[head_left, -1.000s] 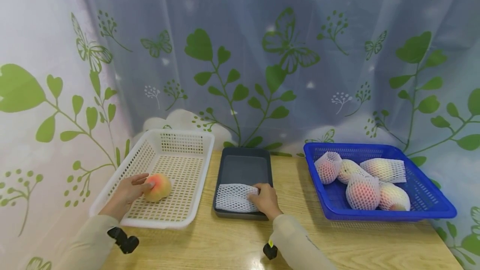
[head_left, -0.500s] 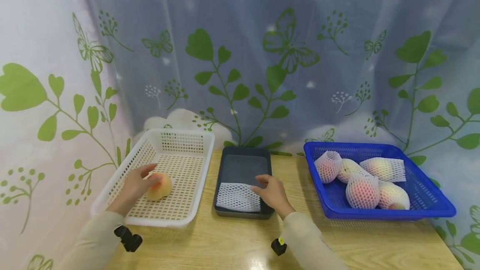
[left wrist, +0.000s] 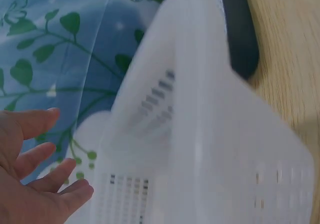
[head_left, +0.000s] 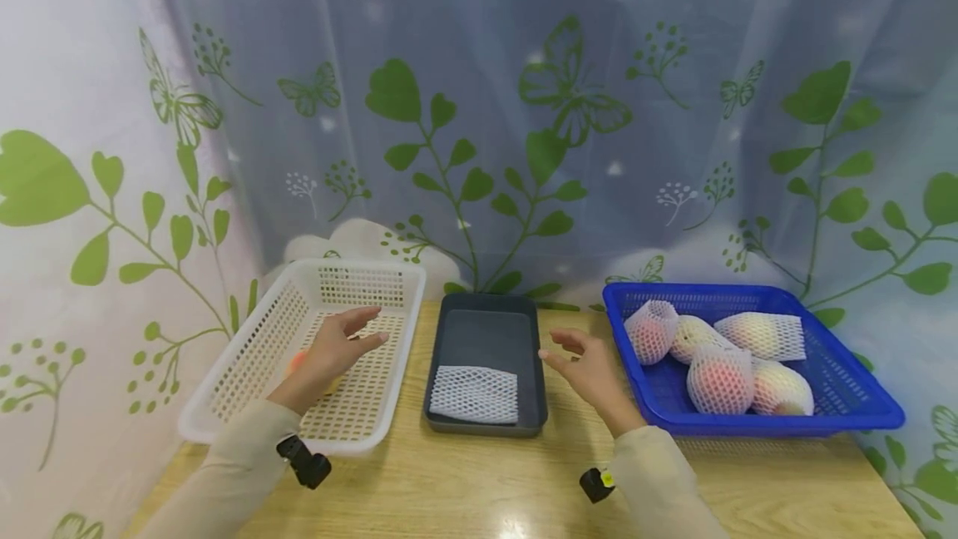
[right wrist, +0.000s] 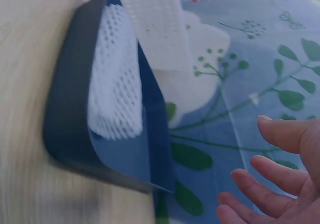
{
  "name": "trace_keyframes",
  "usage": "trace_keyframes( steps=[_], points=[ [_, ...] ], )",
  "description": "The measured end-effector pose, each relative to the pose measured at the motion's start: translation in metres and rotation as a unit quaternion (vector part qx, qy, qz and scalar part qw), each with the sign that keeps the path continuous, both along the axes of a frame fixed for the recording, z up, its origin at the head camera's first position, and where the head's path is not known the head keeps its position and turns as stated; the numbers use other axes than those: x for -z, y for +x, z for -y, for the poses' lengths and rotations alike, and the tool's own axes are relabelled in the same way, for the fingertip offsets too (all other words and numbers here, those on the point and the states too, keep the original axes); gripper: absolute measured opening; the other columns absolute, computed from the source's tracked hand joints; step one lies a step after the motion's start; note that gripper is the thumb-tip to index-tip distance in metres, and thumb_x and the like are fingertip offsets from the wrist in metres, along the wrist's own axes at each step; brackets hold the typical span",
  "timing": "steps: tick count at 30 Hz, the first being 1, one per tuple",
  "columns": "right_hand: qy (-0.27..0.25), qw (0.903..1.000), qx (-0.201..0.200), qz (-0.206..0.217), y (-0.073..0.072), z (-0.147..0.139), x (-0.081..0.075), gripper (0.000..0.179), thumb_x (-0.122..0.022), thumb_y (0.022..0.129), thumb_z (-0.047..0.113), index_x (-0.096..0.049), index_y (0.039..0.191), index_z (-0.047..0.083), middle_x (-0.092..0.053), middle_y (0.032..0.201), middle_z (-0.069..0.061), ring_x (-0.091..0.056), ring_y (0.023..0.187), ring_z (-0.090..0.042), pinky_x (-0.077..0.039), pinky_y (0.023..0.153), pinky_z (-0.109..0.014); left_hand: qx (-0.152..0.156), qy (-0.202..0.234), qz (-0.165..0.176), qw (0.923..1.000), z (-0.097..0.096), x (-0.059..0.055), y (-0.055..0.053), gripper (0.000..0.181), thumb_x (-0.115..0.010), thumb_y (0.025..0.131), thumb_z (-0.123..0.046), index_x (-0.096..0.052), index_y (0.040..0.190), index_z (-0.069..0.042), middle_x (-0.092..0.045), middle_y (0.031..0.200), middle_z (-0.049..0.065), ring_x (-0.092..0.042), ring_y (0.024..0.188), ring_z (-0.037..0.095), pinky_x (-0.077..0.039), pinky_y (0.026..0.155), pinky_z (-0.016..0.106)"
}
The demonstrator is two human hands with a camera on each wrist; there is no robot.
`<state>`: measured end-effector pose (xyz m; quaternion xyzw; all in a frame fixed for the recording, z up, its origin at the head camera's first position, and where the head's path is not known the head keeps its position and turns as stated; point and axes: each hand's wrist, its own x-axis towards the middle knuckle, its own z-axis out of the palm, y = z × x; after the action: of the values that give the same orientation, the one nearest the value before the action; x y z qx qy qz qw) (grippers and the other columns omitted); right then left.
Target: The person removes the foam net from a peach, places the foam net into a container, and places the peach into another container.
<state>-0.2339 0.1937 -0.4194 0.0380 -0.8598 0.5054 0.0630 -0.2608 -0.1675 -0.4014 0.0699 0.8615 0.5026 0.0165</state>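
Observation:
My left hand (head_left: 329,356) hovers over the white basket (head_left: 400,373), its fingers apart with nothing between them. Behind that hand, partly hidden, a yellow-red peach (head_left: 297,362) lies on the basket floor. A flattened white foam net sleeve (head_left: 475,395) lies in the near half of the dark grey tray (head_left: 485,338). To the right of the tray, my right hand (head_left: 593,373) is held in the air, empty, with fingers spread. The right wrist view shows this hand (right wrist: 280,184) apart from the tray and the sleeve (right wrist: 117,79).
On the right stands a blue basket (head_left: 846,385) with several peaches in foam net sleeves, such as one front peach (head_left: 720,381). All containers rest on a wooden table (head_left: 449,481). A leaf-patterned curtain (head_left: 479,106) hangs close behind them.
My right hand has let go of the foam net sleeve and moved right, out of the tray. My left hand has left the peach and moved right over the basket.

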Motion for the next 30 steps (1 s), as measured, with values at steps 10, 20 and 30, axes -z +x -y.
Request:
trace_keyframes(
  steps=[10,20,30],
  points=[
    [-0.007,0.9996,0.027,0.011,0.014,-0.04,-0.015,0.047,-0.067,0.091,0.021,-0.055,0.132,0.001,-0.053,0.136,-0.019,-0.046,0.128,-0.034,-0.04,0.105,-0.047,0.047,0.047,0.007,0.9978,-0.058,0.006,-0.004,0.052,-0.068,0.09,-0.015,-0.051,0.138,-0.004,-0.048,0.141,0.018,-0.039,0.134,0.037,-0.035,0.109,0.05],
    [0.002,0.9972,0.061,0.044,0.027,-0.084,-0.019,0.062,-0.063,0.092,0.037,-0.044,0.142,0.006,-0.044,0.144,-0.019,-0.038,0.134,-0.035,-0.034,0.109,-0.049,0.108,0.076,0.034,0.9906,-0.116,0.012,0.006,0.057,-0.071,0.088,-0.023,-0.05,0.14,-0.011,-0.047,0.144,0.012,-0.043,0.132,0.035,-0.04,0.105,0.048],
    [-0.016,0.9922,0.114,0.05,0.042,-0.124,-0.02,0.068,-0.062,0.093,0.037,-0.036,0.146,0.003,-0.04,0.146,-0.023,-0.033,0.136,-0.039,-0.032,0.109,-0.053,0.165,0.094,0.069,0.9795,-0.167,0.017,0.013,0.058,-0.072,0.087,-0.028,-0.05,0.139,-0.017,-0.047,0.144,0.008,-0.042,0.134,0.03,-0.042,0.103,0.046]
  ],
)
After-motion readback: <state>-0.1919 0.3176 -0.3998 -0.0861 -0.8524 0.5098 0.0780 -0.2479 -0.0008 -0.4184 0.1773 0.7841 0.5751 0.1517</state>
